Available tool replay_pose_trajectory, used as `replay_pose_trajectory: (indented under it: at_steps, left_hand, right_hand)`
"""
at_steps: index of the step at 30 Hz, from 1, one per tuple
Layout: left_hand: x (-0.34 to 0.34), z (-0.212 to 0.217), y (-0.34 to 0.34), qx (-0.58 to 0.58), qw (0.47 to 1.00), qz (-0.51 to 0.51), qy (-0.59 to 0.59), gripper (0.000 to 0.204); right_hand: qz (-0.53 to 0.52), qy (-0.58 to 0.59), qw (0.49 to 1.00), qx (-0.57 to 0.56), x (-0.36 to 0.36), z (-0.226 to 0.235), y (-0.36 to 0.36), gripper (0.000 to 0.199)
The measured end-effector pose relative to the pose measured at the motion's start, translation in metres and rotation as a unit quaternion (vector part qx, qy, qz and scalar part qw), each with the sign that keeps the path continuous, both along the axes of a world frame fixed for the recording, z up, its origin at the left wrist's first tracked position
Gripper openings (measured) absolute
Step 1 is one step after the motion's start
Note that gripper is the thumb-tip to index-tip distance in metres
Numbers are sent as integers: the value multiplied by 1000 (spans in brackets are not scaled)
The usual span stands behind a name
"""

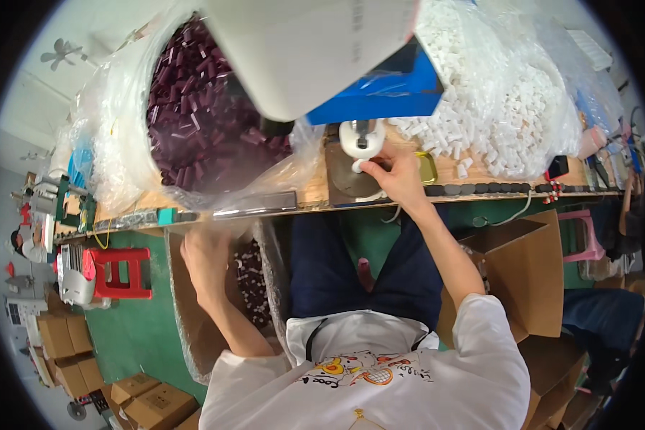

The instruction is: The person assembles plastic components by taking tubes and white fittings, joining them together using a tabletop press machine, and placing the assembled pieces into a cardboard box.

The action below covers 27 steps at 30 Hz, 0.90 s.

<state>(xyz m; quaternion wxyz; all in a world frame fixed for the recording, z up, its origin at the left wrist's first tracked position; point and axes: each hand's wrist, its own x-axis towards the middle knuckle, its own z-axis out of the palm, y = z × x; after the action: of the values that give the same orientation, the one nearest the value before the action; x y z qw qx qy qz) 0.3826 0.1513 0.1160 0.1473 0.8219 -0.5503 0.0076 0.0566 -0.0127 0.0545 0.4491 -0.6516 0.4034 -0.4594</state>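
Note:
My right hand [403,180] reaches up to the bench, thumb and fingers pinched on a small white plastic piece [357,165]. It holds the piece at the lower edge of a round white fixture [370,148] under a white machine head [301,54]. My left hand [209,259] is smeared by motion above a plastic-lined carton [188,326] below the bench edge. Dark purple pieces with white bits [251,283] lie inside that carton. Whether the left fingers hold anything is hidden by the blur.
A clear bag of purple tube pieces [193,107] fills the bench's left; white pieces [512,118] are heaped at right. A blue part [380,100] sits behind the fixture. An open carton [527,276] stands by my right arm, a red stool [125,272] further left.

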Motion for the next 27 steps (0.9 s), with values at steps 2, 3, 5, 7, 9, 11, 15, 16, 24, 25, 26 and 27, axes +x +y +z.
replay_pose_trajectory:
  at_steps: [2,3,5,7,9,11,15,16,24,25,26,27]
  left_hand:
    - [20,-6,-28,-133,987,-55,77,35]
    - [26,-10,-49,-182,972,-93,113,32]
    - [38,-19,-85,-220,960,-168,25,33]
    - [54,-30,-106,-187,964,-186,23,35]
    - [62,-43,-116,-171,960,-223,23,32]
    - [59,-42,-128,-161,957,-240,-39,31]
    - [44,-39,-124,-258,949,-168,70,28]
    - [39,-39,-115,-255,946,-156,129,30]
    - [-86,-41,-118,-186,810,-282,479,38]
    - [-100,-49,-123,-182,798,-301,490,38]
    - [-115,-48,-124,-179,772,-280,541,37]
    - [-116,-62,-129,-190,805,-266,495,35]
  right_hand:
    - [6,85,991,-103,7,12,5,21]
    - [-7,174,963,-206,7,18,8,21]
    - [-10,164,960,-228,11,20,13,21]
    - [-13,171,967,-190,12,19,10,18]
    - [-4,185,964,-191,13,23,7,17]
    - [-6,207,961,-181,9,21,6,15]
    - [2,260,943,-207,9,19,3,21]
    - [-20,234,944,-231,14,18,9,21]
    - [-73,67,983,-155,-27,-4,-2,20]
    - [-174,84,972,-134,-46,-6,-1,18]
    - [-288,117,947,-83,-69,-8,-6,19]
    - [-353,161,913,-123,-97,-5,-13,20]
